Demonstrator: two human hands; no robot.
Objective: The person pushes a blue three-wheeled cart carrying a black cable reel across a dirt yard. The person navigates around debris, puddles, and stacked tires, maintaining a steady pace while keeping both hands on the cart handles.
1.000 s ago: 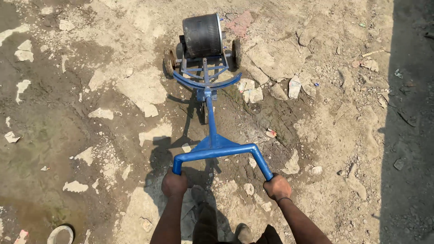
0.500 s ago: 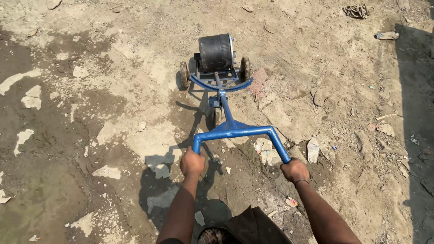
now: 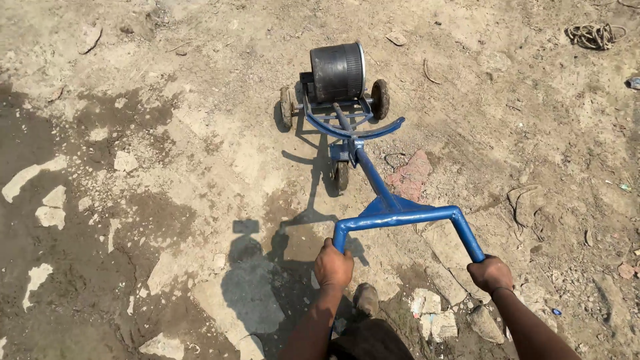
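Gripping the near ends of a blue steel handlebar, both hands closed tight: left hand wrapped round the left grip, right hand wrapped round the right grip, a thin band at that wrist. Pale flat stone slabs scattered at far left over damp, dark, cracked earth. Further right, hard shadow on dry, sandy ground between the wet patch and the left forearm. One blue tubular cart near the middle, painted metal, its long shaft running from the forked handlebar away to a curved crossbar. Three small wheels counted, mud-caked: left wheel, right wheel, and one centre wheel under the shaft. One black ribbed drum, cylindrical, lying on its side on the far end of the frame, pale rim at its right end. One shoe toe between the forearms, dusty. Just right of the shaft, one reddish broken brick piece. Pale broken stones near the right hand. Far right top, one tangled coil of rope on bare dirt.
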